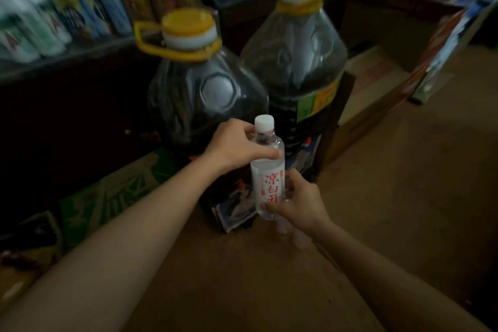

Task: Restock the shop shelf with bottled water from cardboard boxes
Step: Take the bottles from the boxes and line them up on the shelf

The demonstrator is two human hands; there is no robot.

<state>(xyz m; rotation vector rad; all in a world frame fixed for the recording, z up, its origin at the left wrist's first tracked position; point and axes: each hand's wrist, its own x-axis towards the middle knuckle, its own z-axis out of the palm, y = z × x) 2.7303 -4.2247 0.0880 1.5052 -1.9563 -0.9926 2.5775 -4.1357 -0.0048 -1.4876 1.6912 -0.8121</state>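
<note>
A clear water bottle (268, 170) with a white cap and a white label with red characters stands upright between my two hands. My left hand (237, 144) grips its shoulder just below the cap. My right hand (299, 202) holds its lower part from the right, fingers curled round the base. Under my right wrist, pale caps of more bottles (292, 234) show dimly, blurred. A brown cardboard surface (242, 277) lies below my forearms.
Two big dark jugs with yellow caps stand just behind the bottle, one on the left (199, 97) and one on the right (299, 62). A shelf with bottles and cans (54, 16) runs at upper left. Open cardboard boxes (382, 81) sit at right.
</note>
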